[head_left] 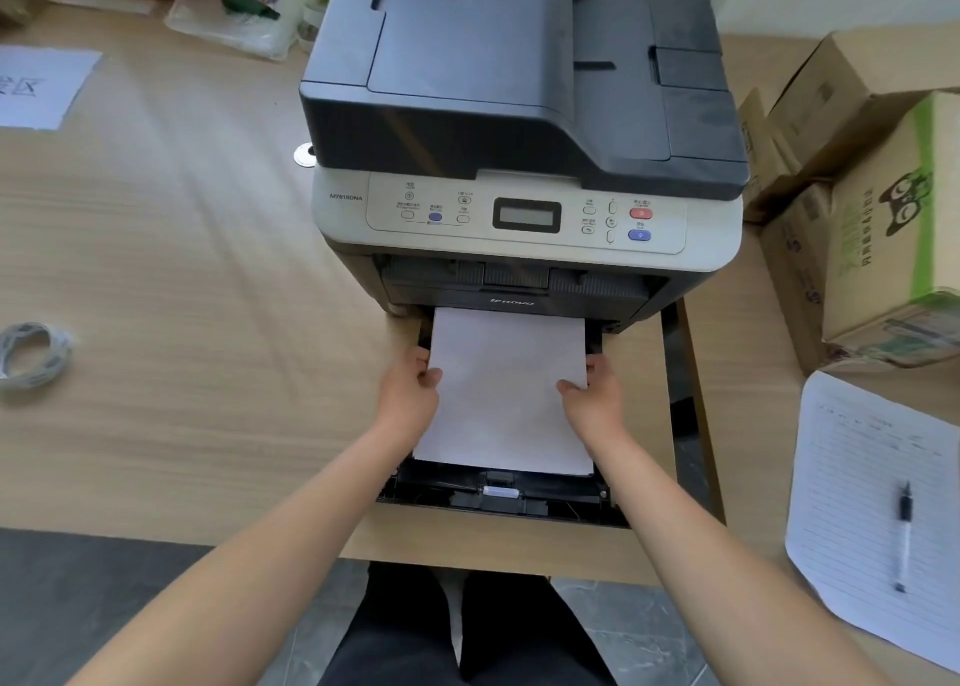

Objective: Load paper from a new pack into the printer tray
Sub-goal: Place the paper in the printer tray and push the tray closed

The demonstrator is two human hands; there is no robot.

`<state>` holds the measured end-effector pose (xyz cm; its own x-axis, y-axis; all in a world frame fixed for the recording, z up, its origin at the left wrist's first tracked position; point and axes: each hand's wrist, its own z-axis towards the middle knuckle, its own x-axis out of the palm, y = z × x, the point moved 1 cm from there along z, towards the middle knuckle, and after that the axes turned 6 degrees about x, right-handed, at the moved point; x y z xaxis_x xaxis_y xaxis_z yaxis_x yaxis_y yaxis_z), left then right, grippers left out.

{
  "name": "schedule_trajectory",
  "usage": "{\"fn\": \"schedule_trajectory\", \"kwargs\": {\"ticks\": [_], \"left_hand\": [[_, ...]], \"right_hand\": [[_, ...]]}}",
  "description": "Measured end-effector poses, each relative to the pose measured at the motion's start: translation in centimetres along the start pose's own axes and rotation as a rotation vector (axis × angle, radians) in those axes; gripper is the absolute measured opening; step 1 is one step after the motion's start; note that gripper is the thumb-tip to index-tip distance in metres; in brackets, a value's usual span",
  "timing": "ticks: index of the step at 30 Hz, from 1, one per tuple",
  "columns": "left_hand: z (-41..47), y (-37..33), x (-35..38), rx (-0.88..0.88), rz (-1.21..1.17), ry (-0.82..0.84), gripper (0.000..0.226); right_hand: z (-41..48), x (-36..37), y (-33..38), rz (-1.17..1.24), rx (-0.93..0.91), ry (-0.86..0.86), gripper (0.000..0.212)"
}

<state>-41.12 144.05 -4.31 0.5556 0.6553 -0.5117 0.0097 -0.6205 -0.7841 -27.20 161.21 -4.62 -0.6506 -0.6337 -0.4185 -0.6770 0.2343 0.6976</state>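
A grey and dark blue printer (519, 129) stands on the wooden desk. Its black paper tray (498, 495) is pulled out toward me at the desk's front edge. A stack of white paper (506, 394) lies over the tray, its far end reaching under the printer's front. My left hand (410, 391) grips the stack's left edge, thumb on top. My right hand (597, 394) grips the right edge the same way. The tray's front paper guide shows just below the stack's near edge.
Cardboard boxes (872, 176) stand to the right of the printer. A lined notepad (878, 508) with a pen (904, 540) lies at the right front. A tape roll (31, 352) and a white sheet (41, 85) lie on the desk (182, 269) to the left.
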Motion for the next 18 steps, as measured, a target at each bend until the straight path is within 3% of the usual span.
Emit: {"fn": "schedule_trajectory", "kwargs": {"ticks": [6,9,11,14,18], "left_hand": [[-2.0,-0.5,2.2,0.026,-0.079,-0.208,0.040],[-2.4,-0.6,3.0,0.067,-0.053,-0.233,0.037],[-2.3,-0.3,3.2,0.128,0.025,-0.205,0.035],[-2.2,0.7,3.1,0.264,0.173,-0.108,0.052],[-1.7,1.9,1.9,0.298,0.427,-0.203,0.058]], "right_hand": [[-0.5,0.8,-0.8,0.114,-0.051,-0.115,0.031],[-0.7,1.2,-0.9,0.115,-0.057,-0.122,0.042],[-0.9,1.4,-1.1,0.032,-0.086,-0.073,0.050],[-1.2,1.6,-1.4,-0.086,-0.153,-0.006,0.081],[-1.8,2.1,-2.6,-0.606,-0.344,-0.139,0.097]]}}
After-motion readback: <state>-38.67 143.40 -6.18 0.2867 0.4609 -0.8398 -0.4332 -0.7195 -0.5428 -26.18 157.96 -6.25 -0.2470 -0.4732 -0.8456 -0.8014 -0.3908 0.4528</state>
